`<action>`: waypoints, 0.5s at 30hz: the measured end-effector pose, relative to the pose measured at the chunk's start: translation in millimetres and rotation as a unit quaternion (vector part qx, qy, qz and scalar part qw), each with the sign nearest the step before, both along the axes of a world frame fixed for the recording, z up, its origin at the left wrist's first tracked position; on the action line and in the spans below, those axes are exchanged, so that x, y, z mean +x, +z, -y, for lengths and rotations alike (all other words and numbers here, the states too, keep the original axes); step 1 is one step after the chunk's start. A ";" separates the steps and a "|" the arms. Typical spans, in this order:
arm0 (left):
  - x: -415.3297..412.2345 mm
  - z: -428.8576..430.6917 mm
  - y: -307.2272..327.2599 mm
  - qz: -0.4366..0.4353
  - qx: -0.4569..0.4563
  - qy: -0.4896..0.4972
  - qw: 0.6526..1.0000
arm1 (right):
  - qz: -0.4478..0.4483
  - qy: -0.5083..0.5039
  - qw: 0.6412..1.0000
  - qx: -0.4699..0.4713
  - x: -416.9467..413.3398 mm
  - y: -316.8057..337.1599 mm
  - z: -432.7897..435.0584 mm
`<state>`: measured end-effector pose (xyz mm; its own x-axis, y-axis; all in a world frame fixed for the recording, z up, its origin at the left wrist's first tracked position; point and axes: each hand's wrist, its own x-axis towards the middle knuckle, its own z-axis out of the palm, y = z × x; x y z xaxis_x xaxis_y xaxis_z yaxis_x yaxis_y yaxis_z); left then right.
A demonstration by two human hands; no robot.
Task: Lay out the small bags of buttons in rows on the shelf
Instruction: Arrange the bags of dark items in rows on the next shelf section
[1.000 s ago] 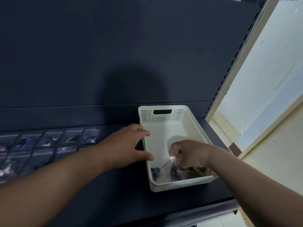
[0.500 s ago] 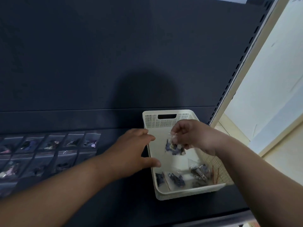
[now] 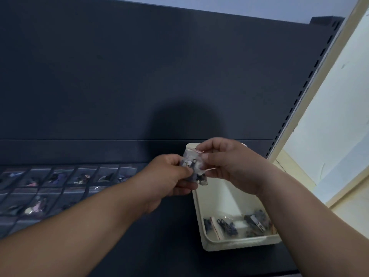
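Observation:
Both hands meet above the left rim of a cream plastic bin (image 3: 207, 241). My left hand (image 3: 169, 176) pinches the left side of a small clear bag of dark buttons (image 3: 194, 167); my right hand (image 3: 227, 160) pinches its right side and top. A second small bag seems to hang just below it. Several more bags (image 3: 239, 223) lie at the near end of the bin. On the dark shelf (image 3: 159, 246) to the left, small bags lie flat in rows (image 3: 65, 176).
The shelf's dark back panel (image 3: 139, 76) rises behind the bin. A slotted upright (image 3: 299, 96) and a pale wall (image 3: 335, 108) stand at the right. The shelf's front edge runs along the bottom right.
My right hand lifted a bag out of the bin and carried it up and to the left. My left hand rose from beside the bin and took hold of the bag too.

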<state>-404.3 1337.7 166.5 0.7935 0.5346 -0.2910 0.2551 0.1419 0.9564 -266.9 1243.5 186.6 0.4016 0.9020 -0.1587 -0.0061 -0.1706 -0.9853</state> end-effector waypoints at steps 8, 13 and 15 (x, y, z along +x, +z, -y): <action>-56.3 -42.8 8.5 0.022 -0.031 0.078 0.996 | 0.052 0.006 0.997 -0.048 -59.3 -7.4 -46.8; -103.2 -68.0 6.2 0.028 -0.053 0.109 0.992 | 0.041 -0.032 0.999 -0.005 -106.8 -18.3 -78.9; -124.1 -79.4 3.5 0.028 -0.050 0.118 0.991 | -0.004 -0.030 1.000 -0.005 -126.4 -22.4 -90.5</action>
